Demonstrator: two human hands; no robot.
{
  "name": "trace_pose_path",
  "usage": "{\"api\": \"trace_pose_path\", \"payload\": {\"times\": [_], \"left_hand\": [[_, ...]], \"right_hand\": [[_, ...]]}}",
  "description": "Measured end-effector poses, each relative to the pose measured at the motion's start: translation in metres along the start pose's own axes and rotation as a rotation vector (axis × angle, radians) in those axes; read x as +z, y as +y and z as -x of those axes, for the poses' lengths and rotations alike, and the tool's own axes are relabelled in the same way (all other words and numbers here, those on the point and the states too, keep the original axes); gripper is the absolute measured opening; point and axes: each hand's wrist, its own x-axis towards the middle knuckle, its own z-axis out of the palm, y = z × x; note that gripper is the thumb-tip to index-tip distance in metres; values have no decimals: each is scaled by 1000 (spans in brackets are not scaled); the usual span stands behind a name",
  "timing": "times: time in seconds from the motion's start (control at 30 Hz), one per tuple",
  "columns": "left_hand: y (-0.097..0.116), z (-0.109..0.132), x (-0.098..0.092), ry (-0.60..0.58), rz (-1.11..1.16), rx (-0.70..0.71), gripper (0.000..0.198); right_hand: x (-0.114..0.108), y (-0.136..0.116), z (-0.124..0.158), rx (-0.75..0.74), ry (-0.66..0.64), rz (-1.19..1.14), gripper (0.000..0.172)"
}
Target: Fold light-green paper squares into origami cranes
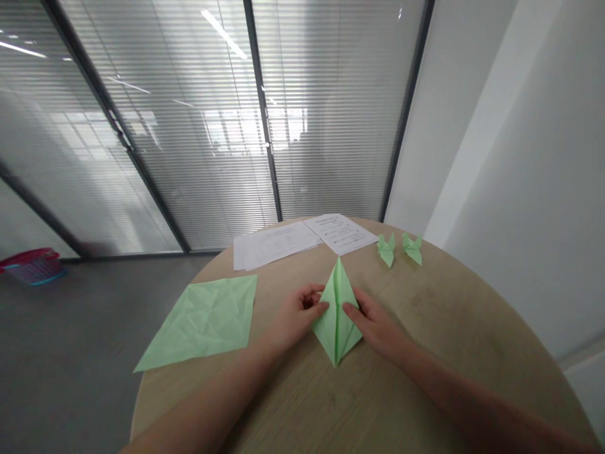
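A light green paper folded into a long kite shape (337,321) lies on the round wooden table (425,353), its points aimed away from me and toward me. My left hand (297,315) pinches its left edge with curled fingers. On the other side, my right hand (375,325) presses thumb and fingers against the right edge. A creased, unfolded green square sheet (205,318) lies flat to the left of my left hand. Two small finished green origami figures (399,248) stand at the far right of the table.
White printed sheets (302,239) lie at the table's far edge. Behind the table are glass partitions with blinds and dark frames (262,113). A white wall runs along the right. A pink basket (32,265) sits on the grey floor at far left.
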Motion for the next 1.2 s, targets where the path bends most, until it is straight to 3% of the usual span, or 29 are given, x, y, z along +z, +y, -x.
{"api": "trace_pose_path", "payload": {"times": [0.13,0.3,0.47,0.77,1.0,1.2], "left_hand": [[3,1,-1,30,-87,-13,28],[9,4,0,67,-194,-8,22],[10,5,0,51,-273,1,26],[14,10,0,-59,-348,62,20],[17,12,0,-155,-326,57,22],[10,7,3,-37,-241,53,33]], "right_hand": [[1,3,-1,0,-45,-88,49],[5,2,-1,126,-118,-196,63],[3,1,-3,231,-205,-242,48],[-2,6,-1,337,-303,-123,47],[3,-14,6,341,-449,-66,37],[6,-25,9,322,-523,139,21]]}}
